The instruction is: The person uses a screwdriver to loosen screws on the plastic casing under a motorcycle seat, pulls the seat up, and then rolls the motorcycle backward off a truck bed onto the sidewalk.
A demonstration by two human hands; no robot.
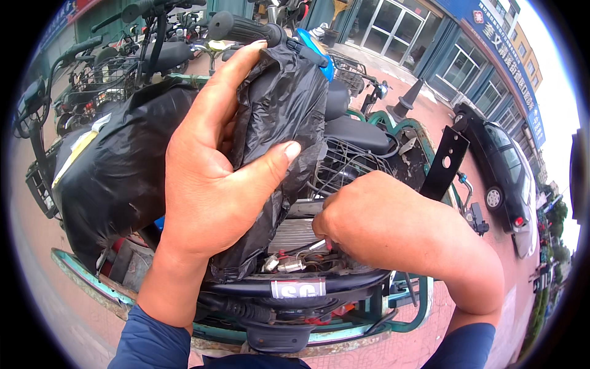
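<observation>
My left hand [206,187] grips a crumpled black plastic bag [286,104] that hangs over the handlebar below a rubber grip [236,27]. My right hand [384,224] is curled down in the open front body of an electric scooter, its fingertips hidden beside a ribbed silver metal box [289,234]. Below that box are tangled wires and silver connectors [289,264], above a dark curved frame bar [362,277]. I cannot make out what the right fingers hold.
Black padded cover [117,172] at left; more scooters [166,49] behind. A teal metal cart frame [418,307] surrounds the scooter. A black perforated bracket [445,160] stands at right. A parked black car [498,160], a cone [405,101] and shopfronts [399,37] lie beyond.
</observation>
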